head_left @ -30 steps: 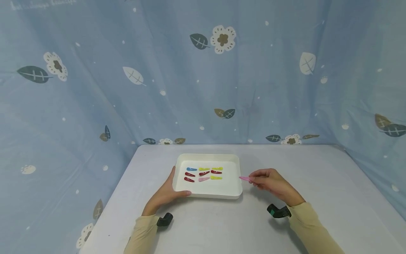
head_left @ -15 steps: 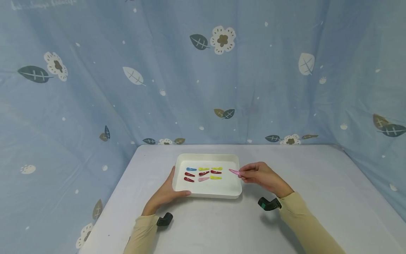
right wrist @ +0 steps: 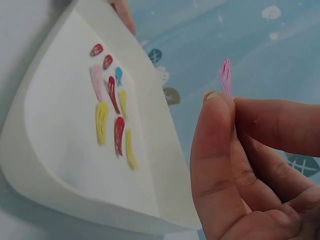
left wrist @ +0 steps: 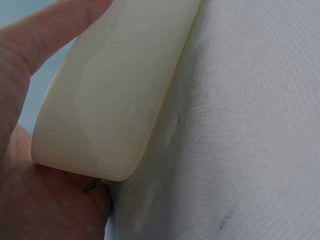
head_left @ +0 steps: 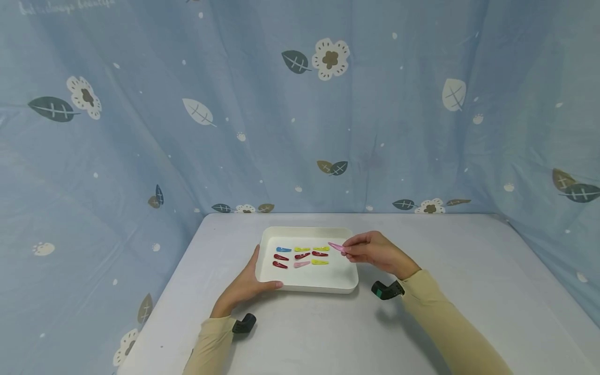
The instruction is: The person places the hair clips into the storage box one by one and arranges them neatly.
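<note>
My right hand (head_left: 377,254) pinches a pink snap hair clip (head_left: 335,246) between thumb and fingers, above the right part of a white tray (head_left: 323,281). In the right wrist view the clip (right wrist: 226,77) points up from the fingertips. My left hand (head_left: 246,287) grips the tray's near left corner, its thumb along the front wall. Inside the tray lie several hair clips in rough rows: a blue one (head_left: 283,249), dark red ones such as this red clip (head_left: 280,265), yellow ones such as this yellow clip (head_left: 320,262), and a pale pink one (head_left: 301,264).
The tray stands on a table with a white cover (head_left: 309,333). A blue curtain (head_left: 253,130) with leaf and flower prints hangs behind and to the sides. A black wrist camera (head_left: 387,290) sits at the right wrist, another black camera (head_left: 245,324) at the left.
My right hand has moved left and slightly away from me, carrying the pink hair clip from beside the tray to above it. The left hand and tray stay in place.
</note>
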### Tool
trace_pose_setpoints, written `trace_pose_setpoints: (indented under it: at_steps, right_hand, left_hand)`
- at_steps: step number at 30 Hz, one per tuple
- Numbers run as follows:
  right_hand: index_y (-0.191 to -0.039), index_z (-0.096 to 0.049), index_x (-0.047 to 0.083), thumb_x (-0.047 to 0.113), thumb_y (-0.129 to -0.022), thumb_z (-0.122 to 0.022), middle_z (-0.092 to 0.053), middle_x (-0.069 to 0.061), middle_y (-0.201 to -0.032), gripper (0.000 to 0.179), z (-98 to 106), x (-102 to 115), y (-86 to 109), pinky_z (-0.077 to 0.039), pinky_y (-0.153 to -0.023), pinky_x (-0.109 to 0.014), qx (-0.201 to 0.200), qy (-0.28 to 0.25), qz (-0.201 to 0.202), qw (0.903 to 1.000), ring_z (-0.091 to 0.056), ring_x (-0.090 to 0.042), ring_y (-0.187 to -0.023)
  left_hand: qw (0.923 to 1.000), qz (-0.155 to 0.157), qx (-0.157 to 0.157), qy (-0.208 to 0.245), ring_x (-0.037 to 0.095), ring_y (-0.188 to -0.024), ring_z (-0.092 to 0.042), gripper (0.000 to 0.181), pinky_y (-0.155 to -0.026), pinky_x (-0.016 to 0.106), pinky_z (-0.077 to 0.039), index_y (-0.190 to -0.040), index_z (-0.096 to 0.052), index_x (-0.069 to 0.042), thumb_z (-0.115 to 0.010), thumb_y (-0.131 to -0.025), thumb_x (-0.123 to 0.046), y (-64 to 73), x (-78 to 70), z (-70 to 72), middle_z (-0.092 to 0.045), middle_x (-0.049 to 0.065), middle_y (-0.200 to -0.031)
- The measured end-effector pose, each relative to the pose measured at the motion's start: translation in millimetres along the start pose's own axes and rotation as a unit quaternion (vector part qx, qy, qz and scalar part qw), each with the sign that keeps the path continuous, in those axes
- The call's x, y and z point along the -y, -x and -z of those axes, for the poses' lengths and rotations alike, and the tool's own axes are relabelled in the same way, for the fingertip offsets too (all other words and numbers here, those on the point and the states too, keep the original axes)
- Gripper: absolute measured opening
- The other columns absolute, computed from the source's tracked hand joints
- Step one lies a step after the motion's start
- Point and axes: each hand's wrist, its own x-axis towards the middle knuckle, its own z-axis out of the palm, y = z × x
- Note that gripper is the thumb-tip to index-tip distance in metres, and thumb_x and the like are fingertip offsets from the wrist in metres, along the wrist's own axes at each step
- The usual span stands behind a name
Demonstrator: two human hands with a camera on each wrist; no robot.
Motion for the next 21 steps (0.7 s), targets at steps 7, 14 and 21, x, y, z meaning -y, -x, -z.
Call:
trace_pose_setpoints:
  at_steps: [7,14,21]
  right_hand:
    - [-0.130,-0.060,-0.012,0.003,-0.099,-0.064,-0.072,-0.004,-0.105,0.034,-3,0,-14.4,-0.060,-0.083,-0.024,0.009,-0.004,-0.012,0.9999,-0.072,-0.013,-0.094]
    - [-0.128,-0.063,-0.012,0.005,-0.099,-0.066,-0.073,-0.006,-0.106,0.033,-11,3,-24.7,-0.060,-0.082,-0.024,0.008,0.025,-0.019,0.9995,-0.071,-0.013,-0.091]
    - [-0.123,-0.067,-0.011,0.003,-0.097,-0.068,-0.074,-0.007,-0.104,0.029,-17,1,-35.0,-0.060,-0.078,-0.025,0.007,0.042,-0.029,0.9987,-0.070,-0.012,-0.084]
  left_hand:
    - [1.0000,0.006,-0.004,0.006,0.023,-0.144,-0.046,0.133,-0.120,0.053,-0.031,-0.167,-0.005,-0.028,-0.097,-0.070,-0.035,0.8,-0.5,-0.2,-0.042,-0.001,-0.163]
    - [0.9999,0.013,-0.005,-0.001,0.025,-0.146,-0.045,0.133,-0.121,0.055,-0.031,-0.167,-0.002,-0.027,-0.095,-0.073,-0.034,0.9,0.4,0.2,-0.039,0.002,-0.165]
    - [1.0000,0.008,-0.003,0.003,0.028,-0.146,-0.045,0.132,-0.120,0.059,-0.031,-0.167,-0.002,-0.026,-0.095,-0.074,-0.032,1.1,0.9,0.9,-0.039,0.004,-0.165]
